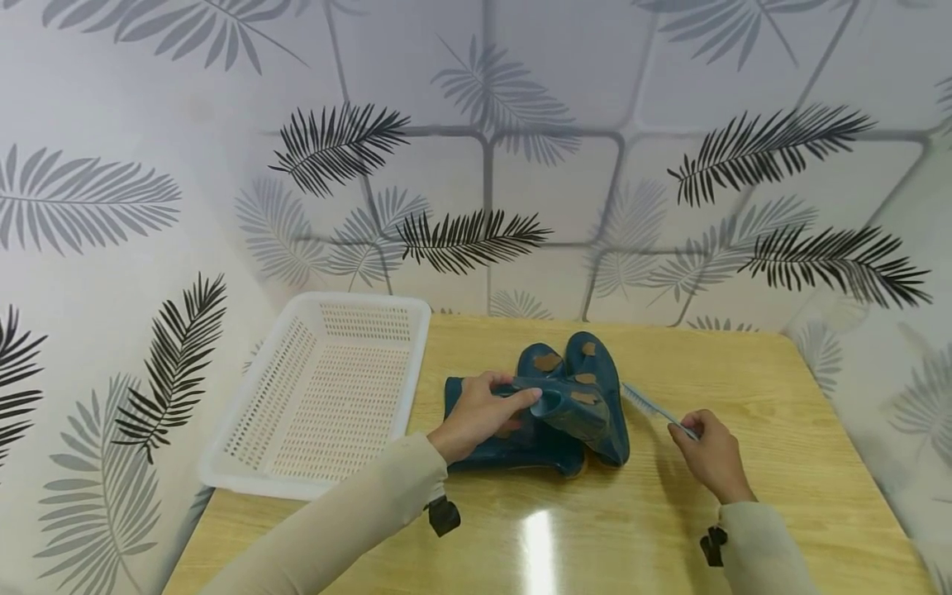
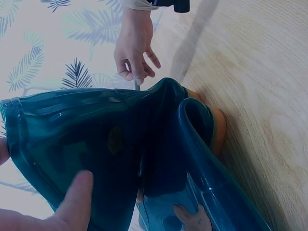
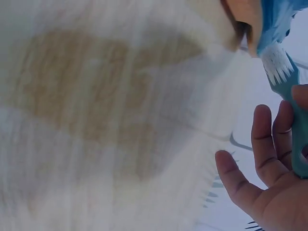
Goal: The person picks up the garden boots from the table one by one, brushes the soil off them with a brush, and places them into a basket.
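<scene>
Dark teal rubber boots (image 1: 611, 413) with brown patches lie bunched on the wooden table, overlapping one another. My left hand (image 1: 482, 413) grips one boot (image 2: 67, 130) by its shaft near the open top, with a finger against its glossy side in the left wrist view. A second boot (image 2: 207, 163) lies beside it, its tan heel showing. On the right, my right hand (image 1: 710, 454) holds a light blue-green brush (image 1: 654, 409) by its handle. Its white bristles (image 3: 278, 65) are right at a boot's blue surface, close to the tan sole (image 3: 243, 17).
A white perforated plastic basket (image 1: 412, 388) stands at the table's left, just beyond my left forearm. The wooden table (image 1: 803, 463) extends to the right and front. Behind it rises a leaf-patterned wall covering (image 1: 535, 190).
</scene>
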Tool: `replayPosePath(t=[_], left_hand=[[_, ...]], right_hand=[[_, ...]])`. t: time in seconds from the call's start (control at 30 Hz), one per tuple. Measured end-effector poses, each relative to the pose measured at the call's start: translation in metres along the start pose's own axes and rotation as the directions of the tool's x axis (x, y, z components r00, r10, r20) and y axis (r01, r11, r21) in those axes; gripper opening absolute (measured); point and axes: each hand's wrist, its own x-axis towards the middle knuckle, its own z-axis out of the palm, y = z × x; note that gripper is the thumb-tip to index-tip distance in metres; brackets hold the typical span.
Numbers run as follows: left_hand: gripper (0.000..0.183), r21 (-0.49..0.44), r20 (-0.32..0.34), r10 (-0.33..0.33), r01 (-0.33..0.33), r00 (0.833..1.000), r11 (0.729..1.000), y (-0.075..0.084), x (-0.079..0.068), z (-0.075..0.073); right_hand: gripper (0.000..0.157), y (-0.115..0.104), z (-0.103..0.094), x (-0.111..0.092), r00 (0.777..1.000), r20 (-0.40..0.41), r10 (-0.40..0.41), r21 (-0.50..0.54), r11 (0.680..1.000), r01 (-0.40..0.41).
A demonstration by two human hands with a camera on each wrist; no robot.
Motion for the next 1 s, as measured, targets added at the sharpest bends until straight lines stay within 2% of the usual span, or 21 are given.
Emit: replayPosePath(t=[0.1,0.2,0.33,0.43,0.57,0.7,0.83,0.9,1.0], left_hand=[[0.072,0.022,-0.006,-0.002,0.002,1.0,1.0,0.0,-0.001,0.0],[0.071,0.031,-0.009,0.001,-0.001,1.0,1.0,0.0,-0.001,0.0],[0.07,0.045,-0.022,0.011,-0.01,1.0,0.999,0.0,0.0,0.0],[0.069,0.05,-0.033,0.009,-0.007,0.999,0.999,0.0,0.0,0.001],[0.066,0.054,-0.049,-0.005,0.008,0.999,0.999,0.0,0.0,0.002],[0.063,0.052,-0.056,-0.005,0.008,0.998,0.999,-0.001,0.0,0.002],[0.064,0.044,-0.052,-0.004,0.007,0.999,0.999,-0.001,0.0,0.003],[0.064,0.041,-0.051,-0.007,0.009,0.999,0.999,-0.001,0.0,0.003],[0.065,0.042,-0.05,-0.009,0.011,0.999,0.999,-0.001,0.0,0.003]], right_hand=[[0.041,-0.004,0.0,0.0,1.0,-0.01,0.016,0.007,1.0,-0.016],[0.046,-0.009,-0.001,0.001,0.999,-0.005,0.04,0.055,0.998,-0.039],[0.047,-0.014,-0.003,0.002,0.998,0.02,0.052,0.178,0.983,-0.055],[0.049,-0.015,-0.004,0.003,0.998,0.055,0.043,0.317,0.947,-0.058],[0.055,-0.015,-0.006,0.004,0.994,0.11,0.013,0.483,0.873,-0.065],[0.059,-0.015,-0.007,0.003,0.988,0.156,-0.013,0.574,0.815,-0.08],[0.061,-0.018,-0.008,0.003,0.982,0.189,-0.02,0.665,0.738,-0.113],[0.06,-0.021,-0.008,0.003,0.979,0.201,-0.023,0.732,0.668,-0.135],[0.055,-0.026,-0.01,0.004,0.978,0.204,-0.039,0.825,0.545,-0.15]])
